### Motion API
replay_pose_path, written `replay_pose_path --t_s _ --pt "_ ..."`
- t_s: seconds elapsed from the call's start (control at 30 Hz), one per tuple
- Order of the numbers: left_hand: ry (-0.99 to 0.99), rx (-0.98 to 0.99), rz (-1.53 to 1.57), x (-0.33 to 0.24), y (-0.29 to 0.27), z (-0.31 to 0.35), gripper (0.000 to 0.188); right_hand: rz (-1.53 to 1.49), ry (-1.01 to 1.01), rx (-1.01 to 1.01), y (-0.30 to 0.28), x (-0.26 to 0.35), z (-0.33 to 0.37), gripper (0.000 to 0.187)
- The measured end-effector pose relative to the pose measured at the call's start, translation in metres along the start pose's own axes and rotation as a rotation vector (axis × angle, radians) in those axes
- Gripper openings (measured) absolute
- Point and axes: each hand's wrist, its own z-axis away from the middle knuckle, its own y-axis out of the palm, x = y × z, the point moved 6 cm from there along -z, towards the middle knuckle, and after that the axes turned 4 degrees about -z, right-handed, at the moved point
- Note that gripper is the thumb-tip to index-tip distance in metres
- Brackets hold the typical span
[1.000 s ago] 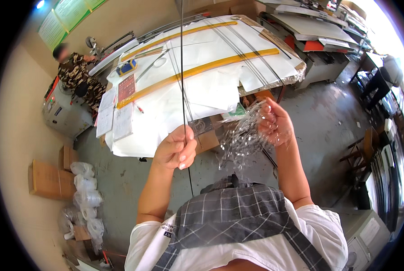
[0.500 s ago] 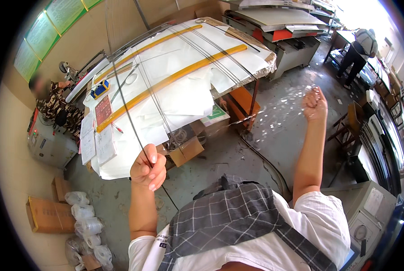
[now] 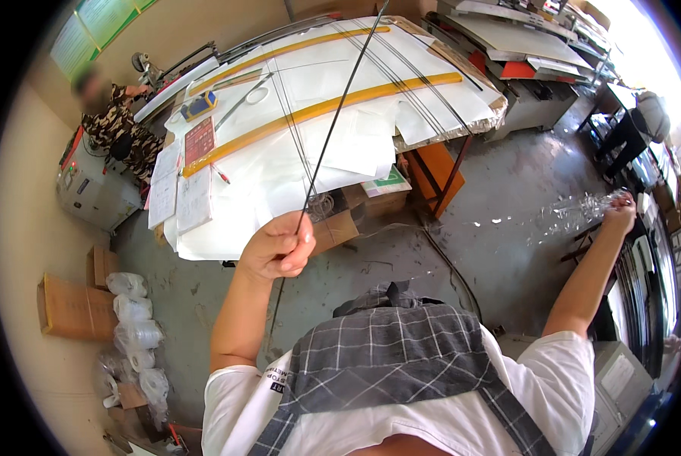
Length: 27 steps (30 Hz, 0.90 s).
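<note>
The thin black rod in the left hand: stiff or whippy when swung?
Probably springy: the thin black rod is very slim for its length. Likely light, since the left hand holds it up by one end alone. Its apparent curve may be only lens bending.

A person's left hand (image 3: 277,247) grips a thin dark rod (image 3: 339,110) that slants up across a long work table (image 3: 226,232) covered in white sheets; the right hand (image 3: 620,214), flung far out to the side, clutches a crumpled clear plastic sleeve (image 3: 572,211) above the grey concrete floor (image 3: 500,190); a seated person in camouflage (image 3: 116,125) works beyond the table's far end.
</note>
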Motion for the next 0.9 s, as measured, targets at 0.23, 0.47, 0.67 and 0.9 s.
replay_pose_path --t_s 0.23,0.47,0.67,0.9 --pt "-0.031 0.025 0.168 0.022 0.001 -0.052 0.018 0.371 0.355 1.163 0.210 -0.144 0.432 0.057" --pt "0.010 -0.110 0.304 0.035 -0.011 -0.053 0.025 0.594 0.837 1.622 0.190 -0.211 0.555 0.031" --pt "0.051 -0.114 0.263 0.049 -0.019 -0.023 0.034 0.161 1.293 0.890 0.176 -0.219 0.505 0.029" --pt "-0.087 -0.301 -0.062 0.061 -0.024 -0.005 0.023 -0.050 1.176 0.745 0.193 -0.203 0.439 0.027"
